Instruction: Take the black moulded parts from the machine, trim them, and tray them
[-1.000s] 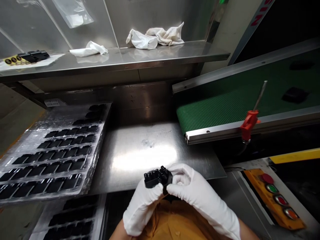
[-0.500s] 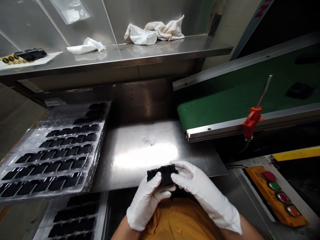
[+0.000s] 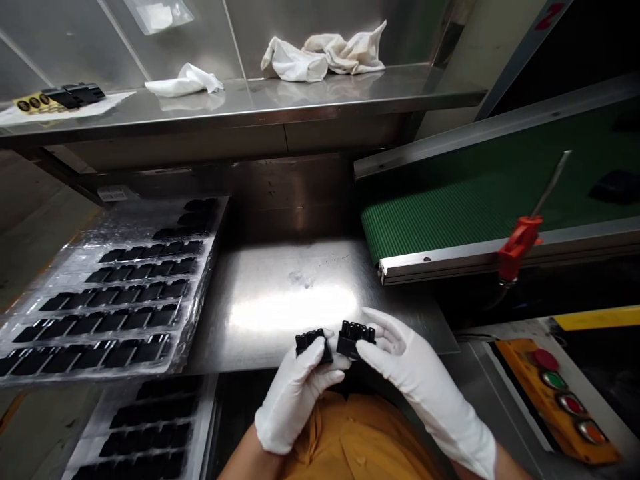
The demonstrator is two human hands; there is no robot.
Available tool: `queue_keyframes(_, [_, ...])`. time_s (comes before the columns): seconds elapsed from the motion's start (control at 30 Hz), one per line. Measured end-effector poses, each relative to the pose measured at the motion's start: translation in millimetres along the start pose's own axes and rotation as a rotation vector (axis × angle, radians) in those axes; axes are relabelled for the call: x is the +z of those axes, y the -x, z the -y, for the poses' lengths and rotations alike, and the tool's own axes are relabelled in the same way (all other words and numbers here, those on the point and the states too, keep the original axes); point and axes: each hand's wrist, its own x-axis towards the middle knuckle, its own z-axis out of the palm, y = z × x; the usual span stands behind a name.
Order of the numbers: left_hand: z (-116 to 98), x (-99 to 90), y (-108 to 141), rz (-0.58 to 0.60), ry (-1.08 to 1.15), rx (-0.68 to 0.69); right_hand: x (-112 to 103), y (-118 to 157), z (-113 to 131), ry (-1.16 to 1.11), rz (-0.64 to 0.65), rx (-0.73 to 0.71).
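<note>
Farthest left of the left hand, and ahead of it, a plastic-covered tray (image 3: 116, 223) carried rows of black pieces (image 3: 85, 325). Below it, nearer that hand's wrist, a lower tray (image 3: 201, 410) showed more dark pieces. The white-gloved left hand (image 3: 295, 390) was partly closed, thumb over the near side of one black block (image 3: 327, 353) and fingers under it. Well beyond this hand, crumpled white cloths (image 3: 295, 61) lay on a metal shelf (image 3: 240, 110). A second black block (image 3: 345, 345) stood just right of the first, across a narrow gap, short posts upward. The right hand (image 3: 407, 360), also gloved, pinched it from the right between thumb and curled fingers. Both blocks were held above the near edge of the bench (image 3: 240, 343). Ahead and right of the right hand ran a green conveyor belt (image 3: 425, 220); then came a red air gun (image 3: 520, 247) and, farther right, an orange button box (image 3: 537, 398).
</note>
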Motion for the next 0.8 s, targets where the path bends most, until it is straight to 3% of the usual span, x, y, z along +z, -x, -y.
queue_keyframes(0.1, [-0.9,4.6,1.8,0.003,-0.060,0.054,2.4,4.3,-6.2,0.149,-0.043,-0.097])
queue_keyframes(0.27, [0.8,5.2,0.3,-0.108,-0.088,0.186,1.5,9.1,-16.5,0.436,-0.044,-0.447])
queue_keyframes(0.4, [-0.6,5.5,-1.1,-0.150,-0.191,0.245,-0.4,10.1,-17.8,0.482,-0.047,-0.577])
queue_keyframes(0.5, [-2.1,8.5,-0.6,-0.142,-0.215,0.230,0.7,9.5,-17.3,0.405,-0.019,-0.490])
queue_keyframes(0.63, [-4.7,13.9,2.6,-0.088,-0.125,0.159,1.2,6.0,-17.6,0.145,0.045,-0.174])
queue_keyframes(0.8, [-9.4,16.3,8.0,0.059,0.058,-0.064,-8.3,2.2,-18.9,-0.105,0.140,0.046])
